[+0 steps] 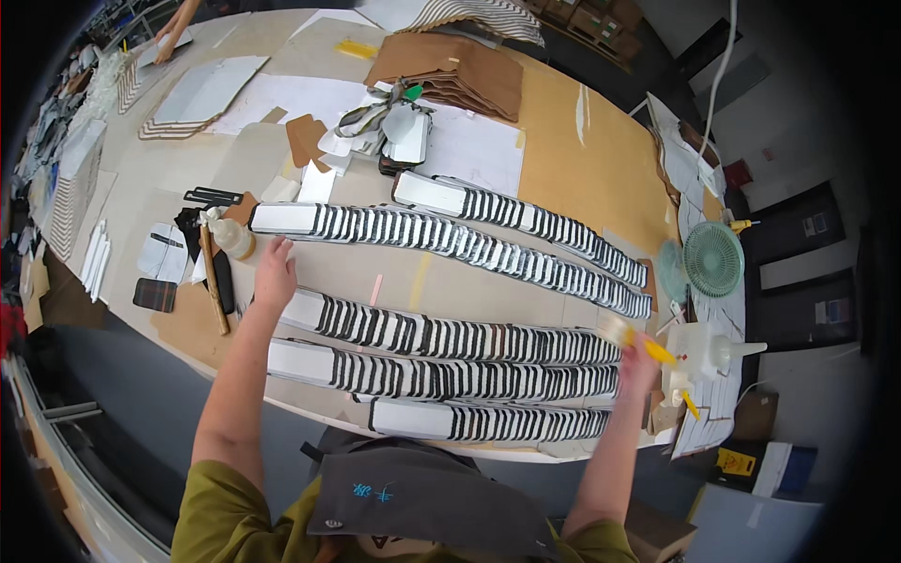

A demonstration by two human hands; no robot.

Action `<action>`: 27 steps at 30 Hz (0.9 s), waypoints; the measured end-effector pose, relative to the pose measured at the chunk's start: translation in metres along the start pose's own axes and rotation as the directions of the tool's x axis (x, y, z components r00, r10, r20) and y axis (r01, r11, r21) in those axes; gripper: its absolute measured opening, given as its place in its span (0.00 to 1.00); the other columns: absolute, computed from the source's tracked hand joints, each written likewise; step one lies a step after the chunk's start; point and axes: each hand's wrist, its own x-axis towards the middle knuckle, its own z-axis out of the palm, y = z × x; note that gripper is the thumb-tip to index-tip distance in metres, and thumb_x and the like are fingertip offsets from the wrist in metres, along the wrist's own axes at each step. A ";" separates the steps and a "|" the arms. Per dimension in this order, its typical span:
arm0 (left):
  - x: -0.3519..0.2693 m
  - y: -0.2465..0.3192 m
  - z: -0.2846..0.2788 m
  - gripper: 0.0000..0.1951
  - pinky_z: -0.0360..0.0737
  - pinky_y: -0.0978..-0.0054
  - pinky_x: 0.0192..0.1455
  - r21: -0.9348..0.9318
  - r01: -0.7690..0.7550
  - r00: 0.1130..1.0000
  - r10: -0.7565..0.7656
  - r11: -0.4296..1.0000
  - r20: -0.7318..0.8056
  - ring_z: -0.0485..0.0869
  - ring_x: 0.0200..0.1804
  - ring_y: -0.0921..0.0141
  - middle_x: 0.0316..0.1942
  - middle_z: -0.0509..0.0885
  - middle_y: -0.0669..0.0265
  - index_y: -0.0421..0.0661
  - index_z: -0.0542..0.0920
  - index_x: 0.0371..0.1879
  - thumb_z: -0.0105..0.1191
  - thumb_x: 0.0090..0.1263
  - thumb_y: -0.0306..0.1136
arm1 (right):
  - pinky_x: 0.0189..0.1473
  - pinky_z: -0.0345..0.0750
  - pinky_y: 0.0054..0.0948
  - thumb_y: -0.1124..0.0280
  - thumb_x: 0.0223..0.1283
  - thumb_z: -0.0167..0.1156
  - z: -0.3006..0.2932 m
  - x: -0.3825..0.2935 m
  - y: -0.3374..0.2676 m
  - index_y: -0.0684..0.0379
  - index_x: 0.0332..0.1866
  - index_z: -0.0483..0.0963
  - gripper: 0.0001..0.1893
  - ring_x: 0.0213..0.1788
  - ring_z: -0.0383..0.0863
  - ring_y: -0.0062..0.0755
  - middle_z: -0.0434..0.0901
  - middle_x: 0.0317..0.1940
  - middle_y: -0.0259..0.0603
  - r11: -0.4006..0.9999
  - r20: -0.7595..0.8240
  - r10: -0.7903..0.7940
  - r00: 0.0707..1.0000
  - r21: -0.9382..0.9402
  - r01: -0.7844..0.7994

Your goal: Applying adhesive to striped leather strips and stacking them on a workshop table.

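Note:
Several long rows of overlapping white panels with dark edges lie fanned across the worktable. My left hand (276, 276) is at the left end of a fanned row (436, 232), fingertips close to its front edge. Its fingers are a little apart and nothing shows in them; whether they touch the row is unclear. My right hand (639, 364) grips a yellow-handled brush (658, 350), its pale bristles blurred by motion. The brush is over the right end of a nearer row (457, 338). Two more rows, a middle one (464, 378) and the nearest (486, 421), lie closer to me.
A spray bottle (232, 236) and a wooden-handled hammer (211, 281) are at left. A white plastic bottle (704, 352) and a green fan (712, 259) stand at right. Brown sheets (450, 70) are stacked behind. Another person's hand (165, 48) works at the far left.

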 end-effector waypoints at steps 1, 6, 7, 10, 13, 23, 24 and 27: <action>0.016 -0.013 0.004 0.15 0.74 0.62 0.62 0.036 -0.027 1.000 0.026 0.999 0.015 0.76 0.59 0.55 0.58 0.76 0.55 0.39 0.78 0.51 0.52 0.64 0.23 | 0.34 0.77 0.19 0.74 0.59 0.66 0.073 -0.025 0.003 0.61 0.47 0.76 0.12 0.32 0.79 0.21 0.80 0.36 0.37 0.996 0.090 -0.004 0.996 -0.092 0.012; 0.059 -0.030 0.019 0.16 0.74 0.63 0.63 0.036 -0.077 0.994 0.074 0.996 0.086 0.74 0.61 0.58 0.58 0.76 0.60 0.43 0.78 0.53 0.49 0.66 0.22 | 0.39 0.80 0.22 0.72 0.54 0.71 0.284 -0.095 0.060 0.65 0.40 0.81 0.11 0.36 0.82 0.24 0.83 0.37 0.41 0.943 0.471 0.027 0.882 -0.304 0.133; 0.063 -0.032 0.023 0.17 0.74 0.62 0.61 0.030 -0.094 0.991 0.091 0.995 0.096 0.74 0.59 0.56 0.57 0.77 0.60 0.44 0.78 0.53 0.49 0.66 0.22 | 0.39 0.79 0.22 0.72 0.54 0.71 0.308 -0.099 0.081 0.64 0.39 0.82 0.10 0.36 0.82 0.23 0.84 0.37 0.39 0.936 0.489 -0.001 0.872 -0.306 0.173; 0.068 -0.035 0.029 0.17 0.75 0.63 0.61 0.053 -0.087 0.990 0.081 0.995 0.116 0.75 0.57 0.58 0.55 0.77 0.62 0.47 0.79 0.53 0.49 0.66 0.23 | 0.39 0.78 0.20 0.72 0.54 0.71 0.346 -0.106 0.122 0.63 0.38 0.82 0.08 0.34 0.81 0.22 0.84 0.36 0.38 0.934 0.525 -0.080 0.847 -0.257 0.248; 0.066 -0.035 0.028 0.17 0.75 0.64 0.61 0.091 -0.078 0.992 0.068 0.993 0.107 0.75 0.58 0.61 0.55 0.77 0.64 0.49 0.79 0.54 0.51 0.65 0.25 | 0.38 0.78 0.20 0.72 0.54 0.71 0.347 -0.095 0.138 0.63 0.37 0.82 0.08 0.33 0.80 0.21 0.85 0.35 0.37 0.836 0.556 -0.079 0.827 -0.415 0.359; 0.064 -0.042 0.031 0.19 0.73 0.66 0.63 0.130 -0.138 0.983 0.119 0.982 0.139 0.72 0.61 0.62 0.61 0.75 0.65 0.46 0.78 0.57 0.49 0.67 0.27 | 0.34 0.78 0.26 0.69 0.53 0.69 0.384 -0.072 0.131 0.60 0.35 0.82 0.07 0.28 0.82 0.27 0.84 0.28 0.39 0.683 0.623 -0.168 0.764 -0.485 0.546; 0.063 -0.043 0.030 0.19 0.73 0.66 0.63 0.131 -0.132 0.984 0.113 0.983 0.139 0.72 0.61 0.62 0.61 0.75 0.65 0.46 0.78 0.57 0.49 0.67 0.27 | 0.34 0.78 0.26 0.69 0.53 0.69 0.380 -0.057 0.125 0.60 0.34 0.83 0.07 0.27 0.82 0.27 0.84 0.26 0.38 0.652 0.521 -0.147 0.841 -0.589 0.478; 0.065 -0.044 0.030 0.18 0.72 0.66 0.63 0.144 -0.162 0.982 0.144 0.976 0.125 0.72 0.61 0.61 0.62 0.75 0.65 0.46 0.78 0.57 0.49 0.67 0.27 | 0.31 0.78 0.27 0.69 0.52 0.69 0.384 -0.040 0.117 0.59 0.34 0.83 0.07 0.25 0.82 0.27 0.84 0.24 0.38 0.600 0.414 -0.143 0.899 -0.686 0.412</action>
